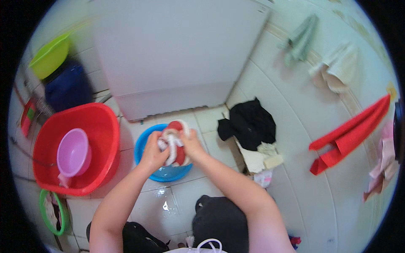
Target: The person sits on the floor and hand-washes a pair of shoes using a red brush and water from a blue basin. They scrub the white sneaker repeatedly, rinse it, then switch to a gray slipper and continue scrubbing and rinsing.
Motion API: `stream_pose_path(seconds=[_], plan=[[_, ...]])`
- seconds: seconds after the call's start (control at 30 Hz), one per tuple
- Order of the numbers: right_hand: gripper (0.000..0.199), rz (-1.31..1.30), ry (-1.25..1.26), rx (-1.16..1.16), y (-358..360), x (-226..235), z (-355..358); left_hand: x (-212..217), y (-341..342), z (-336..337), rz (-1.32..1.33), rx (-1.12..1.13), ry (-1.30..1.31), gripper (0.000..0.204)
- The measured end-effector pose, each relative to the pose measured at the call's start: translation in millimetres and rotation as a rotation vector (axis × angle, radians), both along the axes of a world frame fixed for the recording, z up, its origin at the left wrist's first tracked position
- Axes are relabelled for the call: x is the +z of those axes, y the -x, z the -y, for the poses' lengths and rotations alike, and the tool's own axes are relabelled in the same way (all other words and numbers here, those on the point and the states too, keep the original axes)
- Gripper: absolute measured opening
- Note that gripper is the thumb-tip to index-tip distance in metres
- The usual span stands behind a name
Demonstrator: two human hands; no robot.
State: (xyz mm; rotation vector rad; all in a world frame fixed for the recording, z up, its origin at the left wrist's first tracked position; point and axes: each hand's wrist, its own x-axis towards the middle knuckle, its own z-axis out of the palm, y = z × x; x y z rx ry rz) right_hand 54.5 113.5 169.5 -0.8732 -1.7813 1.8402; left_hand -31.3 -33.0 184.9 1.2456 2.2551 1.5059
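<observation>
The wash looks midway: 1 red-and-white garment (pixel 175 143) is wrung over the blue basin (pixel 145 162), while dark clothes (pixel 249 122) lie unwashed to the right of the hands. The left hand (pixel 154 149) and right hand (pixel 190 142) are both closed tight around the garment, which is bunched between them.

Both forearms bare, no sleeves, left hand (pixel 152 152) & right hand (pixel 190 144) w/o gloves.
</observation>
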Motion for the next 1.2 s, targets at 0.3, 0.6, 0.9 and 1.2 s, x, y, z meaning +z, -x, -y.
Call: stream_pose_path(seconds=[0.3, 0.6, 0.9, 1.2], plan=[[0.075, -0.445, 0.706, 0.293, -95, -74, 13, -48, -38, -17, 0.360, -0.160, 0.097, 0.066], [0.047, -0.224, 1.050, -0.513, -220, -235, 9, -74, -36, -5, 0.380, -0.257, 0.428, 0.057], [0.082, 0.051, 0.986, -0.939, -337, -256, 42, -91, -10, 12, 0.519, -0.210, 0.453, 0.038], [0.066, -0.030, 0.852, -1.152, -249, -285, -24, -97, -6, 21, 0.580, -0.217, 0.402, 0.038]])
